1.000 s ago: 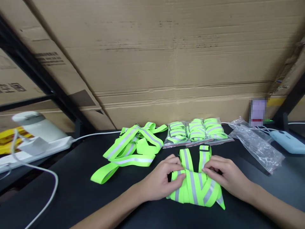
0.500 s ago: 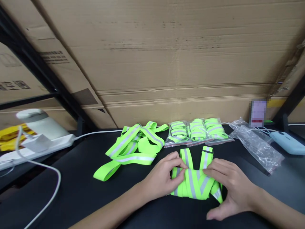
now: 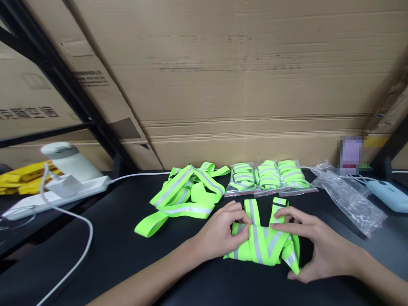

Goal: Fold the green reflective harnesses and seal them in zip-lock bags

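Note:
A folded bundle of lime-green reflective strap (image 3: pixel 259 246) with silver stripes lies on the black table before me. Two strap loops stick out from its far side, the right one crossed by a black slider. My left hand (image 3: pixel 225 231) pinches the bundle's upper left edge between thumb and fingers. Over the right end, my right hand (image 3: pixel 318 242) is spread, its fingertips on the top edge and its thumb low by a loose strap end. A loose tangle of the same reflective strap (image 3: pixel 188 195) lies to the left of the bundle.
Clear bags of rolled straps (image 3: pixel 267 175) stand in a row behind the bundle. A crumpled plastic bag (image 3: pixel 350 199) and a light-blue device (image 3: pixel 389 195) lie at right. A white power strip (image 3: pixel 86 189), its cable and a pale bottle (image 3: pixel 72 161) are at left; cardboard (image 3: pixel 239 85) rises behind.
My right thumb has moved in toward the loose strap end at the bundle's right, and the index finger has lifted. My left hand keeps its pinch. The view has shifted slightly left.

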A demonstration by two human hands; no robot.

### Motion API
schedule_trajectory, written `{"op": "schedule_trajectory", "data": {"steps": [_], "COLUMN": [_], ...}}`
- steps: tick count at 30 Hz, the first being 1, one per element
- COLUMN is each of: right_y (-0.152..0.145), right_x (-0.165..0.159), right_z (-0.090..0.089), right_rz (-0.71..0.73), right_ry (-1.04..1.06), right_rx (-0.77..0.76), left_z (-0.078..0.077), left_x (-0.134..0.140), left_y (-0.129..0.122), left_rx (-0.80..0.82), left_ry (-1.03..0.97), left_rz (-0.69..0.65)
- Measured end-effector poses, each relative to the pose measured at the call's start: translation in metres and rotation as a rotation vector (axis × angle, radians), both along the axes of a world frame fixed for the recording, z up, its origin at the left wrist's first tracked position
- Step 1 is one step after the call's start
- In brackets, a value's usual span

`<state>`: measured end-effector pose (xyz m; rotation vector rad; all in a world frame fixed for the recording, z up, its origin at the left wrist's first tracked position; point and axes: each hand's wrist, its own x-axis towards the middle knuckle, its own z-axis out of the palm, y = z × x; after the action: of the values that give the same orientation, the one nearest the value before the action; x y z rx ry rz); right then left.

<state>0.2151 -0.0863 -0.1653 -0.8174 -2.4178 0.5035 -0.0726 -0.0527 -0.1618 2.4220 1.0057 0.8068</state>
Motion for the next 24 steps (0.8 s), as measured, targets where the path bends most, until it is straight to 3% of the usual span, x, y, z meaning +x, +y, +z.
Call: {"op": "schedule_trajectory", "data": {"steps": [6,12,15,21,24], "right_y": [0.006,0.006,0.005,-0.002,-0.001], "right_x": [0.002,0.000,-0.001,-0.006,-0.004], "right_z": [-0.004,-0.004,0.000,0.018,0.021], "right_rz": [0.041,0.013,-0.021,-0.009,-0.019], "right_ry": [0.075,0.027,-0.045,-0.014,0.016], "right_rx": [-0.059,0.023,0.032,-0.288,-0.373], "left_z": [-0.003,0.001,0.005,0.004,0.004], "left_x": [-0.004,-0.014,-0.017,-0.019,-0.015], "left_y": [0.001,-0.001,0.001,0.005,0.005], "left_rx": [0.149,0.395,0.374,0.256,0.194], "left_ry": [0.006,0.127,0.160,0.077,0.005], "left_rz": [-0.059,-0.322,-0.350,-0.408,-0.386]}}
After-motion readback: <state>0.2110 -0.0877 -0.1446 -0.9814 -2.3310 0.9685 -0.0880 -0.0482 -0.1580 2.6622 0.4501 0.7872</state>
